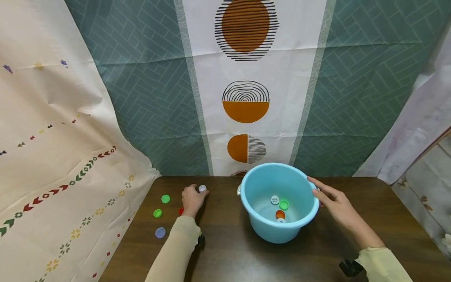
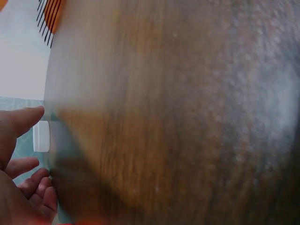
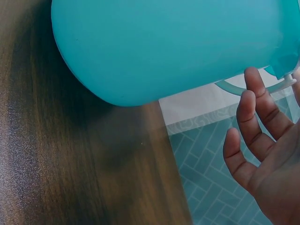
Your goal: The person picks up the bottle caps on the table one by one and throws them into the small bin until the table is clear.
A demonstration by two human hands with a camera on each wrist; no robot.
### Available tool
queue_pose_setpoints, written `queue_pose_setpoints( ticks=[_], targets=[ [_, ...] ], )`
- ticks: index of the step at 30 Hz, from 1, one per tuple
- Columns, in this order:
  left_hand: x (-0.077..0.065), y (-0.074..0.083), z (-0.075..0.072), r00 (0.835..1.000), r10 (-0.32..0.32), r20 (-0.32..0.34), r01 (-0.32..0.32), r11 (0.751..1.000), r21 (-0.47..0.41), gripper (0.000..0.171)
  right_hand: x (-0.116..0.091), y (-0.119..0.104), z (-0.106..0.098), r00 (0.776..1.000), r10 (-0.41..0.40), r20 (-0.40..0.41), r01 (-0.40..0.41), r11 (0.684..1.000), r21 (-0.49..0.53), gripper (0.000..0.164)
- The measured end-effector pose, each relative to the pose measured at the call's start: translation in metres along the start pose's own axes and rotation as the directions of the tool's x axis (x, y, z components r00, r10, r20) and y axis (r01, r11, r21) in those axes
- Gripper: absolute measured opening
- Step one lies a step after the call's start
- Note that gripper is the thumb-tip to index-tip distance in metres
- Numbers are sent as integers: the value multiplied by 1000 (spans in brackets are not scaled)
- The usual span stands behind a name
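Observation:
A white bottle cap (image 1: 202, 188) sits on the table's far left part. My left hand (image 1: 192, 200) reaches around it, thumb on one side and fingers on the other; in the left wrist view gaps show between the cap (image 2: 41, 136) and the fingers. A light blue bucket (image 1: 280, 233) stands right of centre with several caps inside, among them a green cap (image 1: 283, 204) and an orange cap (image 1: 280, 214). My right hand (image 1: 334, 203) holds the bucket's right rim with thumb and index finger. Its other fingers (image 3: 246, 112) hang loosely beside the bucket wall (image 3: 154, 51).
Left of my left hand lie two green caps (image 1: 165, 199) and a bluish cap (image 1: 160, 232). A red cap (image 1: 181, 211) is partly hidden behind that hand. A patterned curtain (image 1: 141, 98) hangs behind the brown table (image 1: 225, 250).

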State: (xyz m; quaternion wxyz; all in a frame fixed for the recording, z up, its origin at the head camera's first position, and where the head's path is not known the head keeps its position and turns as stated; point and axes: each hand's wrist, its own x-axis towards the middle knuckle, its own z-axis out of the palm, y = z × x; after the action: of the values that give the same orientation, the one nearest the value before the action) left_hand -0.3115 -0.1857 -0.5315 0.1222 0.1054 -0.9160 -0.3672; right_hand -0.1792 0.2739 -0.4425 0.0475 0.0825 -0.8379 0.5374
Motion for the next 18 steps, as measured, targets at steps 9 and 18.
queue_pose_setpoints(
  ticks=[9,18],
  targets=[
    [1,-4,1,1000,12,-10,-11,1000,28,50,0,0,1,1000,3,3,-3,1000,-5,48],
    [2,-6,2,999,19,-30,-19,1000,-1,42,1,0,0,1000,1,-2,-1,1000,-6,47]
  ],
)
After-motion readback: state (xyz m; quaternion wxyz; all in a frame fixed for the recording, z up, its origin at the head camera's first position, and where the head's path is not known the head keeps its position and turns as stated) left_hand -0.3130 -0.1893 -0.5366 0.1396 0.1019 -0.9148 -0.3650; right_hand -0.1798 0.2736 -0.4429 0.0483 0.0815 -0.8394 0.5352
